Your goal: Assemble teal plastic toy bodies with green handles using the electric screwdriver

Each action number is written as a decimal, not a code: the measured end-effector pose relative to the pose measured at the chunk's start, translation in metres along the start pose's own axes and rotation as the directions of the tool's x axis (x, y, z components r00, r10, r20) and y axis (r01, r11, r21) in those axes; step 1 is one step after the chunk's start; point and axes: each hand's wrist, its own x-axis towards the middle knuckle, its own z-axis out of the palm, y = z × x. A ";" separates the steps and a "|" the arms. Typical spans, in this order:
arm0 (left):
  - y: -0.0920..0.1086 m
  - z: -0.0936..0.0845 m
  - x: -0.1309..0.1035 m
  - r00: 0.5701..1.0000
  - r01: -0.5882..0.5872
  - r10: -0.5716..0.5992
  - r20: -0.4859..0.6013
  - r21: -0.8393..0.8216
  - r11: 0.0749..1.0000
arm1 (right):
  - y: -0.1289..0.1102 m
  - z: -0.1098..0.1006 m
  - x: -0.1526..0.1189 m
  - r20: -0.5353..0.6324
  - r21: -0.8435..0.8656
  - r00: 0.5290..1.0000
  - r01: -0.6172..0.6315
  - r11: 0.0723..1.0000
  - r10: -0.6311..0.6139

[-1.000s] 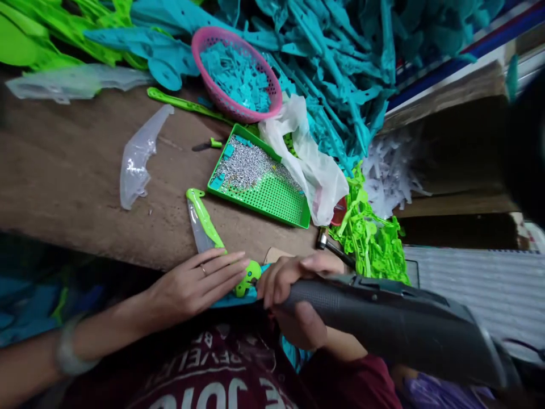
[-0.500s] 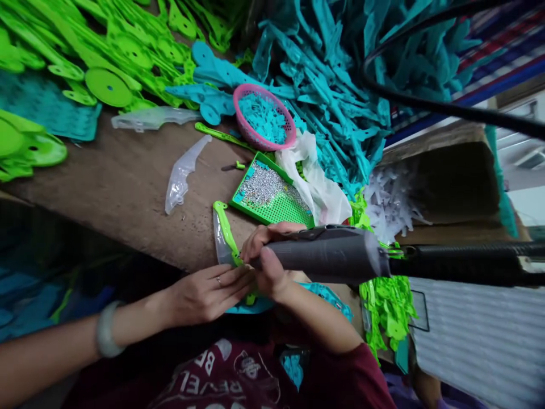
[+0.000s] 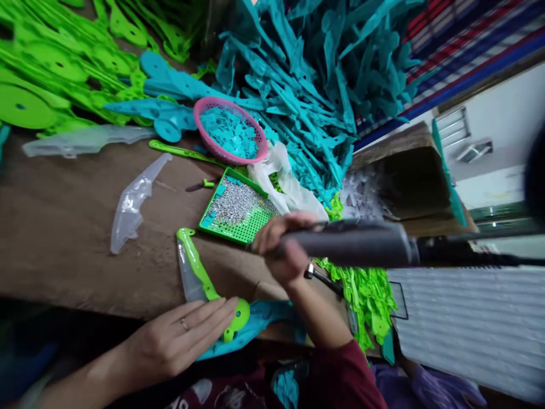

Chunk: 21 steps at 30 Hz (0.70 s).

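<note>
My left hand (image 3: 183,338) lies with its fingers stretched out and together over a lime-green plastic part (image 3: 196,264). The part's round end shows past the fingertips, and a clear plastic blade-shaped piece (image 3: 190,278) lies along its upper length. Beneath them is a turquoise plastic part (image 3: 264,318). My right hand (image 3: 283,247) is closed around a grey electric screwdriver (image 3: 353,243), slightly blurred, its tip pointing left beside a green tray (image 3: 234,234) of small silvery screws. The tool is apart from the green part.
A pink basket (image 3: 200,133) holds small turquoise pieces. Loose clear pieces (image 3: 131,204) lie on the brown work surface (image 3: 63,227). Heaps of green parts (image 3: 63,62) and turquoise parts (image 3: 293,96) stand behind. A white plastic bag (image 3: 289,187) touches the tray; a cardboard box (image 3: 400,153) stands right.
My right hand has lifted the screwdriver away from the green part, up and right toward the tray. My left hand stays on the part, whose round end now shows. The view has shifted.
</note>
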 end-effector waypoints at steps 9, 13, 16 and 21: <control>-0.004 -0.001 0.002 0.999 0.005 -0.005 0.032 -0.002 1.000 | 0.037 0.002 0.049 -0.283 0.389 0.959 0.097 0.916 0.018; -0.004 -0.003 0.003 0.998 0.002 -0.002 0.059 -0.003 1.000 | 0.041 0.001 0.045 -0.256 0.362 0.966 0.077 0.929 0.020; -0.004 -0.009 0.006 0.995 0.013 -0.011 0.096 -0.021 1.000 | 0.047 0.001 0.045 -0.226 0.350 0.974 0.074 0.934 0.007; -0.009 -0.019 0.012 0.970 0.031 -0.006 0.245 -0.100 0.995 | 0.051 0.004 0.052 -0.218 0.316 0.976 0.060 0.947 0.011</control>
